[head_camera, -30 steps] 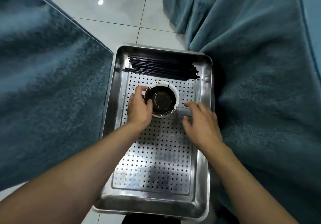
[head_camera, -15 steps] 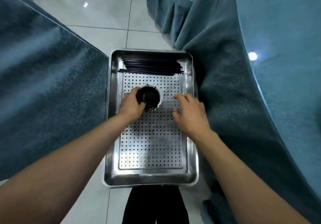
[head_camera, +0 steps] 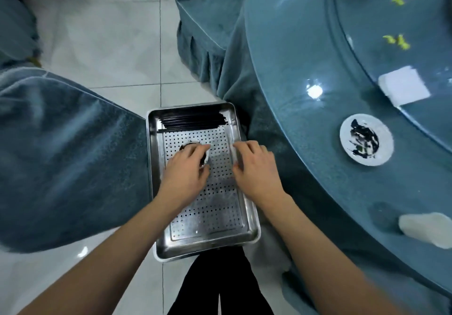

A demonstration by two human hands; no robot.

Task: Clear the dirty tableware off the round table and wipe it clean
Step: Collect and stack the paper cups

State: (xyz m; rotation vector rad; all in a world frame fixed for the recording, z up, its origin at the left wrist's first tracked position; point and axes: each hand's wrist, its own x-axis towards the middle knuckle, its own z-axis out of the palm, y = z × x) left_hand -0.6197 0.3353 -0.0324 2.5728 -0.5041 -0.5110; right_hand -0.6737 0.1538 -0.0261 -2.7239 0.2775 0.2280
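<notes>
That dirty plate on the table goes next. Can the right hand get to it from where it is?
Probably yes. The right hand holds nothing, and the dirty plate lies near the table edge on that side, with nothing in between.

Tray [head_camera: 247,219] on the floor, left of the round table [head_camera: 305,53] — chopsticks [head_camera: 193,122] at its far end.

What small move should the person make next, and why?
Probably let go of the small white bowl, which the left hand holds on the perforated steel tray, then reach for the stained white plate left on the round blue table.
</notes>
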